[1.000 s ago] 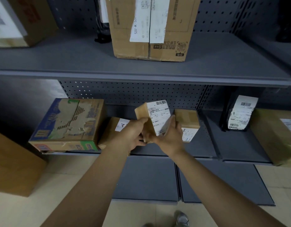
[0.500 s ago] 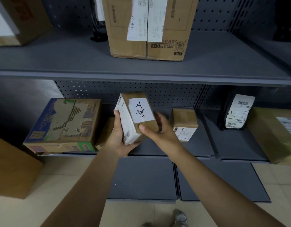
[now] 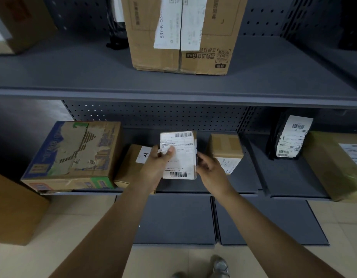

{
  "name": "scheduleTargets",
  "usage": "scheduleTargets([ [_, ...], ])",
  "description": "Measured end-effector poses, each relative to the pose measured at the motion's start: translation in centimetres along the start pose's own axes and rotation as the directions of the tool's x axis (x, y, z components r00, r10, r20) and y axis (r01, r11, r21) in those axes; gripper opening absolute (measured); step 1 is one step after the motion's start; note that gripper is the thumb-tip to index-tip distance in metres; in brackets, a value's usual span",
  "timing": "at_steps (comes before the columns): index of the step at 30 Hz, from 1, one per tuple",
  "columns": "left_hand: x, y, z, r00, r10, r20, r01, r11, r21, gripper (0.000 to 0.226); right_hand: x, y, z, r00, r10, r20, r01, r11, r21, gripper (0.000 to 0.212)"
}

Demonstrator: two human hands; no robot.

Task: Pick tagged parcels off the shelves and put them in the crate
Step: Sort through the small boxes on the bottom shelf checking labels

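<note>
Both bare forearms reach forward and up from the bottom of the view toward the lower shelf (image 3: 294, 177) of a grey metal rack. The left hand (image 3: 155, 169) grips a small cardboard parcel (image 3: 178, 155) from its left side, thumb curled over the white printed label that covers the facing side, the other fingers hidden behind the box. The right hand (image 3: 211, 171) sits at the parcel's right edge with its fingers (image 3: 201, 157) loosely bent; whether they touch the box cannot be told. The parcel is held upright in the air in front of the lower shelf, barcodes at the label's top and bottom. Just behind the left fingers lies a flat brown box with a handwritten white tag (image 3: 131, 167), and further left a worn printed carton (image 3: 73, 155) with its coloured skin torn away. Just beyond the right fingers stands a small taped cardboard cube (image 3: 225, 147); well to the right, a black bag with a white label (image 3: 290, 137). Above the fingers, a large taped carton (image 3: 181, 35) rests on the upper shelf (image 3: 73, 77), backed by perforated panel
</note>
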State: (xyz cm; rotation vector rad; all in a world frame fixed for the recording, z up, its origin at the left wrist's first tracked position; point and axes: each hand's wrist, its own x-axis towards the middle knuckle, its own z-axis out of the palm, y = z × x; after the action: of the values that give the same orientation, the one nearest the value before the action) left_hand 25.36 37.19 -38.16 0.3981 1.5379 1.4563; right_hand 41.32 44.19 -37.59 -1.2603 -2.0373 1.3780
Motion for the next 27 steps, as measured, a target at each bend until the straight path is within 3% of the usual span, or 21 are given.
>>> scheduleTargets([
  [3,1.0,-0.5,0.7,0.996,0.088,-0.013,-0.080,0.957,0.279,0.026,0.3,0.1,-0.3,0.995,0.078,0.058,-0.079,0.997,0.013,0.049],
  [7,1.4,-1.3,1.8,0.978,0.200,-0.057,-0.127,0.795,0.593,0.039,0.8,0.0,0.3,0.974,0.197,0.116,-0.214,0.965,0.152,0.049],
  [13,1.2,-1.3,3.7,0.987,0.158,-0.041,-0.095,0.762,0.640,0.051,1.1,0.9,1.1,0.970,0.240,0.039,-0.243,0.951,0.192,0.052],
  [16,1.1,-0.6,3.7,0.992,0.124,-0.023,-0.076,0.727,0.682,0.044,0.9,1.4,1.4,0.957,0.286,0.043,-0.283,0.896,0.341,0.056],
  [20,0.6,0.6,1.8,0.956,0.225,-0.189,-0.018,0.687,0.726,0.035,1.0,1.6,1.8,0.905,0.422,0.050,-0.385,0.764,0.518,0.039],
  [23,0.5,0.9,-0.8,0.907,0.300,-0.296,0.034,0.648,0.761,0.042,1.2,1.1,2.6,0.877,0.460,0.140,-0.473,0.774,0.420,0.019],
  [25,0.2,1.0,-2.5,0.914,0.219,-0.341,0.154,0.590,0.792,0.058,1.3,0.9,3.7,0.855,0.456,0.247,-0.516,0.797,0.314,0.013],
  [27,-0.1,0.9,-3.9,0.917,0.099,-0.387,0.269,0.563,0.781,0.069,1.5,0.9,5.2,0.837,0.439,0.326,-0.522,0.819,0.239,0.023],
])
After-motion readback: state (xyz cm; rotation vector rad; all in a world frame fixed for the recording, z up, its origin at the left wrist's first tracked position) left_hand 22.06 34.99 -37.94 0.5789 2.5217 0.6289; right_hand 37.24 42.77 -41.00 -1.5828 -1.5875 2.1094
